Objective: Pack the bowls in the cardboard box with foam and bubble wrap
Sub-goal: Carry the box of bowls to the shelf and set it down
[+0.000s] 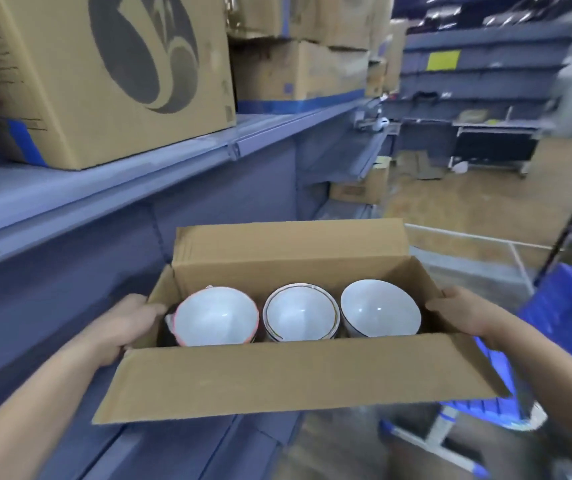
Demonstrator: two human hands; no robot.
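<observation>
Fingers of the left hand curled over the left end wall of the open cardboard box, thumb on the outside, gripping it. Right hand clamped on the opposite end the same way, fingers hooked over the rim. Box held up in the air between both hands, all flaps open (near flap hanging toward the camera, far flap standing up). Three white bowls in a row inside, mouths up: pink-rimmed bowl at left, gold-rimmed bowl in the middle, plain-rimmed bowl at right, each just beside its neighbour. Middle one apparently a stack, extra rims showing beneath. Blue metal shelving along the left, loaded with a large printed carton and more cartons behind. Blue crate on a cart off to the right, partly blurred.
</observation>
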